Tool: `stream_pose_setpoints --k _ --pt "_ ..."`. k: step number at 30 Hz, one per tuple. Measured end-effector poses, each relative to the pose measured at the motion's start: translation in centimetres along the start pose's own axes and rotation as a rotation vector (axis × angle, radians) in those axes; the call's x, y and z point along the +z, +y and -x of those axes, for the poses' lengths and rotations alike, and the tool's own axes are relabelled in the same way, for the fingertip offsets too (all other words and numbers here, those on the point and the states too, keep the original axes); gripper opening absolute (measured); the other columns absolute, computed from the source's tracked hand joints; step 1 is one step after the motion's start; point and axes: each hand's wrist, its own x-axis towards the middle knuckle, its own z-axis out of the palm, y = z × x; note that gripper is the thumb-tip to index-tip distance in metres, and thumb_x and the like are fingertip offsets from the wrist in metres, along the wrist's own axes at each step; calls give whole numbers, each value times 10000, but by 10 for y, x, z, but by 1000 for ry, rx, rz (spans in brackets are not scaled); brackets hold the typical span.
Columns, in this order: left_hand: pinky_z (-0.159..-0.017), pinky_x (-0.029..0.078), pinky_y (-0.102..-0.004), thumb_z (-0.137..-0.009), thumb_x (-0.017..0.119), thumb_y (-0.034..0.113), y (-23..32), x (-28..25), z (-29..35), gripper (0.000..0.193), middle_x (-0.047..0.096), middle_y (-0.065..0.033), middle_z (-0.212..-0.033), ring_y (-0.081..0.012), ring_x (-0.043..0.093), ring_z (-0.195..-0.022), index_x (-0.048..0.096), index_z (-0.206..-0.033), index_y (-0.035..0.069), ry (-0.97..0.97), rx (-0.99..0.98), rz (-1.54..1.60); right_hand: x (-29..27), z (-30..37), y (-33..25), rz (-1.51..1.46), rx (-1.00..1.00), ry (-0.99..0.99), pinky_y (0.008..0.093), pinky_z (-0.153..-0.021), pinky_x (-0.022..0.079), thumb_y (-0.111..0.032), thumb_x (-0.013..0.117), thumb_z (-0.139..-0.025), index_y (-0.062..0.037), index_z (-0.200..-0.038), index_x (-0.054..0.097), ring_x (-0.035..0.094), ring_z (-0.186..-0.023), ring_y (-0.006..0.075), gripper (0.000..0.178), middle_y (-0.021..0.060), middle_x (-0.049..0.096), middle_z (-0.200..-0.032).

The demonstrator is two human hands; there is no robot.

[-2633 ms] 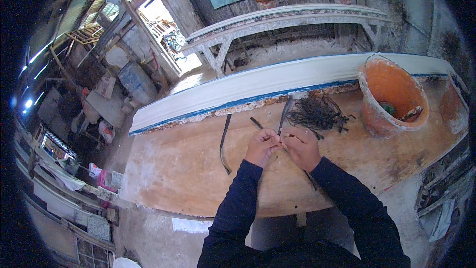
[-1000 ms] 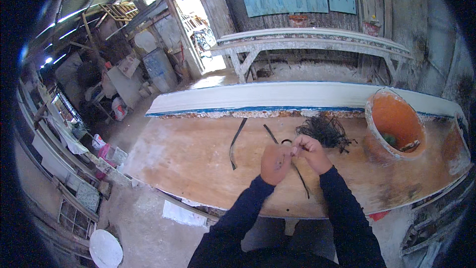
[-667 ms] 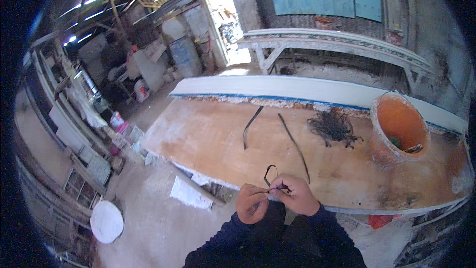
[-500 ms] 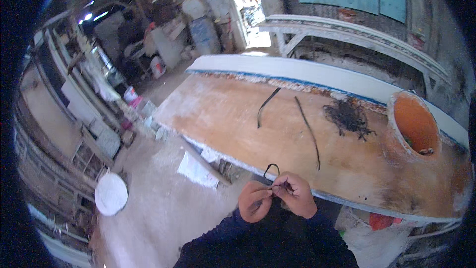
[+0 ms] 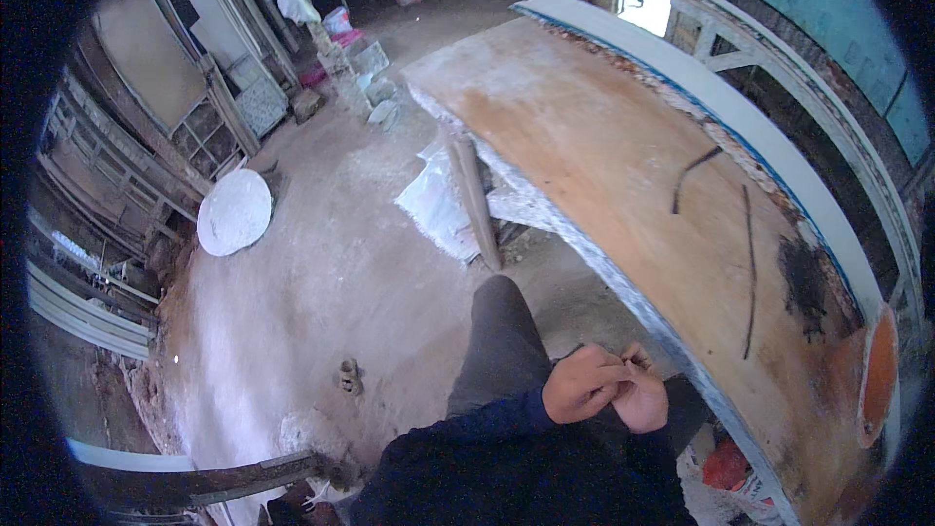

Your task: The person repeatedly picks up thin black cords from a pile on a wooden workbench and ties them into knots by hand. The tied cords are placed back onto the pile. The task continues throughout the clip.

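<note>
My left hand (image 5: 584,385) and my right hand (image 5: 643,401) meet in front of my body, beside the table's near edge. Fingers of both are pinched together, the left ones lying over the right. A dark bit shows at the right fingertips; the rest of the thin black strip seen there half a second ago is hidden by the hands. On the brown tabletop (image 5: 604,166) lie a short curved black strip (image 5: 685,178) and a longer, nearly straight black strip (image 5: 748,273). A tangled pile of black strips (image 5: 804,282) sits farther right.
An orange bucket (image 5: 879,377) stands at the table's right end. A long white board (image 5: 721,102) runs along the far edge. On the floor are a round white lid-like disc (image 5: 235,212), a white sack (image 5: 435,206) by a table leg, and a small can-like object (image 5: 350,377).
My view has swung left and down, so the table appears farther right. The hands have come closer together, the left over the right, and the black strip's loop no longer shows.
</note>
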Motion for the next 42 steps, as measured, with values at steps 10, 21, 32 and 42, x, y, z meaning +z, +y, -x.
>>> stream_pose_setpoints --k 10,21,32,42 --pt "-691 455 -327 -757 574 -35 -48 -128 31 216 580 -123 -853 -258 573 -795 549 -965 17 113 -400 40 46 -94 80 466 77 129 241 -633 415 -53 596 -771 -29 -875 562 515 -670 123 112 36 572 -777" --pt "-806 441 -288 -798 543 -71 -53 -178 97 393 576 -112 -919 -169 568 -869 412 -1162 1 426 -589 469 100 -117 129 1252 -239 -185 262 -634 455 -20 658 -711 1 -814 629 594 -705 171 109 98 620 -766" --pt "-721 461 -280 -769 586 -55 -32 -169 132 379 582 -115 -885 -162 579 -814 454 -1117 16 523 -603 62 128 -111 140 1508 -265 -423 310 -648 470 -22 631 -708 -16 -809 607 595 -712 248 104 122 601 -775" --pt "-714 459 -272 -777 569 -48 -31 -161 127 316 566 -110 -920 -163 577 -784 495 -1079 8 808 -696 -22 127 -148 146 1513 -53 -735 323 -632 440 -74 605 -727 -38 -807 523 556 -720 271 119 128 536 -769"
